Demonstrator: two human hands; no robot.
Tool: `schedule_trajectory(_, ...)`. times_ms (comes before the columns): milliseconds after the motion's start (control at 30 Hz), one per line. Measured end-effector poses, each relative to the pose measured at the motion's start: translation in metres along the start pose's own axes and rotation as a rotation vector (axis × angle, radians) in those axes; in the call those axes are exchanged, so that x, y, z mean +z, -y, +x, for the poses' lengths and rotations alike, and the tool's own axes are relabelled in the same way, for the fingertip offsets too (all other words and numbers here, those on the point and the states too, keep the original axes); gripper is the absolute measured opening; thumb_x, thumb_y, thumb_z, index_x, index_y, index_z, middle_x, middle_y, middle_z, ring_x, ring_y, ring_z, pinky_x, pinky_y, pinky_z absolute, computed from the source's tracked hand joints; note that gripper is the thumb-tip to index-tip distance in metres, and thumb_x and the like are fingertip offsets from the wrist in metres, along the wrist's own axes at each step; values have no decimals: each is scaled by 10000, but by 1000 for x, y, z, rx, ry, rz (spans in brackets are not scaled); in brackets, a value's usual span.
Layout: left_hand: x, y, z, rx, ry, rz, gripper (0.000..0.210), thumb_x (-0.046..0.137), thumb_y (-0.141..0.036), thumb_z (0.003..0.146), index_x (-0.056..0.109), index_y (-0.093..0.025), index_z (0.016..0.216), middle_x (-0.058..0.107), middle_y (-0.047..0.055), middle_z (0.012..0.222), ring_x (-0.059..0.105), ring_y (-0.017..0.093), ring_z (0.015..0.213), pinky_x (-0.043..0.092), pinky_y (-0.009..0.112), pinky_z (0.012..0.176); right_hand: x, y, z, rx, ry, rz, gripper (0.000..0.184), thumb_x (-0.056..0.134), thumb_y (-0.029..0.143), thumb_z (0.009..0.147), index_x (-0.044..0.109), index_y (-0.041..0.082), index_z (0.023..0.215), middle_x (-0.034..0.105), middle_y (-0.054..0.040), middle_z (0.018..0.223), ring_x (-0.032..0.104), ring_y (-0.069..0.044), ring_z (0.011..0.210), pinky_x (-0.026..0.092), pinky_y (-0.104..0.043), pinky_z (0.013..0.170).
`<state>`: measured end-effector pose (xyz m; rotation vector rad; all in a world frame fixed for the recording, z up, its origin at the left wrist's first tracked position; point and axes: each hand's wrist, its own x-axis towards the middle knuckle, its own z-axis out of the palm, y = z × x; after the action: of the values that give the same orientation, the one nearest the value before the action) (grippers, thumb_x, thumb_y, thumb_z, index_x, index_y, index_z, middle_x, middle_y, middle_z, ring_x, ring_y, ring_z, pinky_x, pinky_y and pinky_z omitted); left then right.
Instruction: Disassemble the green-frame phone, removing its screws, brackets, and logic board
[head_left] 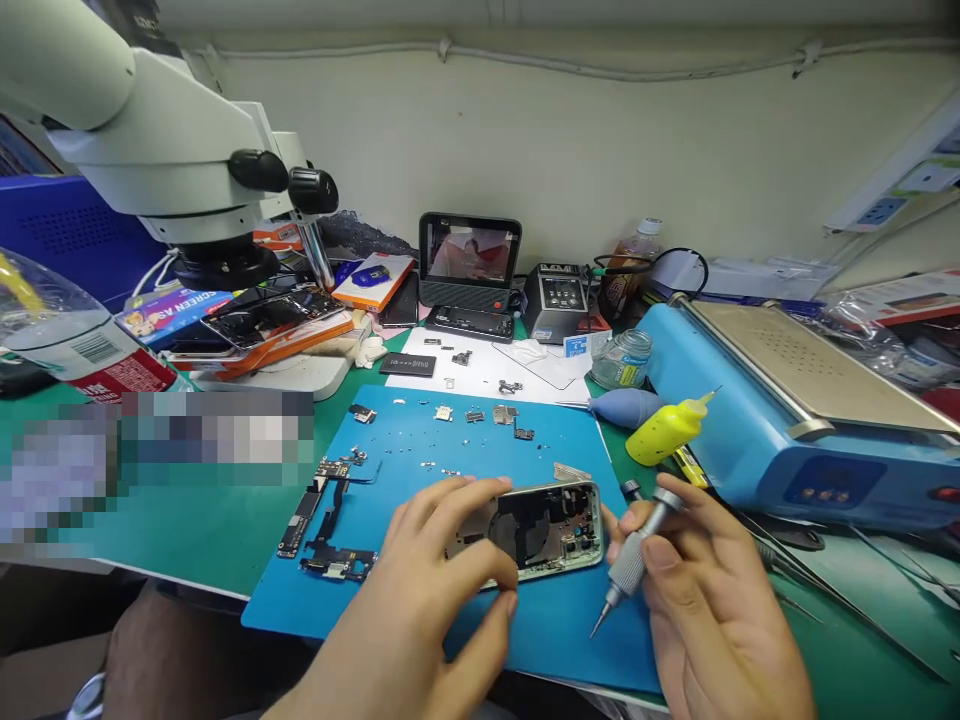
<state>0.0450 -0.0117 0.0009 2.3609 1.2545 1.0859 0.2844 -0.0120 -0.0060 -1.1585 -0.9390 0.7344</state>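
The left hand (431,575), nearest, arches bent fingers over a pale-rimmed, round-cornered phone frame (532,535); whether it grips is hidden. The right hand (705,590) pinches a knurled metal screwdriver (628,568), its thin tip slanting down leftward. Between them the smooth blue mat (559,640) lies bare toward its near edge; the phone frame sits just beyond, left of the screwdriver.

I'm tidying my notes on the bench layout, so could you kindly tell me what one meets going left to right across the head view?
Red-labelled drink container → narrow circuit board → flat black battery → open phone housing → screwdriver → blue flat-topped machine.
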Motion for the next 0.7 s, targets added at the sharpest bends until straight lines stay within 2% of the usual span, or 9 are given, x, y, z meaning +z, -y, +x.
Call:
schedule_trajectory(67, -10, 5, 10, 5, 59, 5, 173, 638, -181, 1105, 747, -309, 1063, 712, 60, 1621, 643, 297, 1514, 699, 485, 1097, -8, -5, 2, 68, 70, -15, 599, 947, 510, 937, 724, 261, 1433, 838, -82, 1109, 841, -266, 1002, 703, -353, 820)
schedule_trajectory(167, -18, 11, 24, 10, 142, 23, 239, 579, -152, 1137, 735, -305, 1042, 821, 41, 1437, 717, 256, 1431, 703, 422, 1056, -18, -12, 3, 136, 95, -5, 640, 945, 507, 942, 701, 278, 1488, 834, -89, 1159, 846, -266, 1024, 714, -347, 823)
schedule_trajectory(267, -18, 15, 36, 36, 186, 90, 235, 588, -124, 1119, 727, -290, 1026, 863, 35, 1344, 746, 277, 1364, 686, 438, 1009, -18, -13, 1, 139, 60, -5, 676, 963, 497, 926, 693, 281, 1507, 838, -85, 1161, 855, -268, 1038, 718, -343, 844)
schedule_trajectory(367, -19, 17, 49, 62, 209, 139, 212, 590, -139, 1126, 746, -273, 1077, 874, 49, 1244, 773, 285, 1228, 652, 437, 961, -8, -9, -1, 88, -15, -35, 669, 966, 534, 911, 714, 260, 1466, 849, -79, 1089, 862, -270, 1004, 706, -313, 792)
schedule_trajectory(533, -24, 26, 84, 97, 291, 186, 155, 689, -186, 1126, 783, -286, 1054, 823, -28, 955, 760, 217, 903, 596, 337, 806, -1, -8, -2, 59, -57, -34, 610, 943, 548, 932, 734, 254, 1425, 839, -73, 1053, 838, -245, 945, 678, -281, 758)
schedule_trajectory(700, -18, 40, 105, 144, 336, 288, 124, 798, -144, 1052, 812, -245, 981, 801, 11, 952, 731, 254, 936, 575, 357, 801, -9, -15, -6, 74, -30, -9, 610, 931, 506, 960, 709, 296, 1488, 838, -75, 1143, 831, -235, 995, 671, -260, 778)
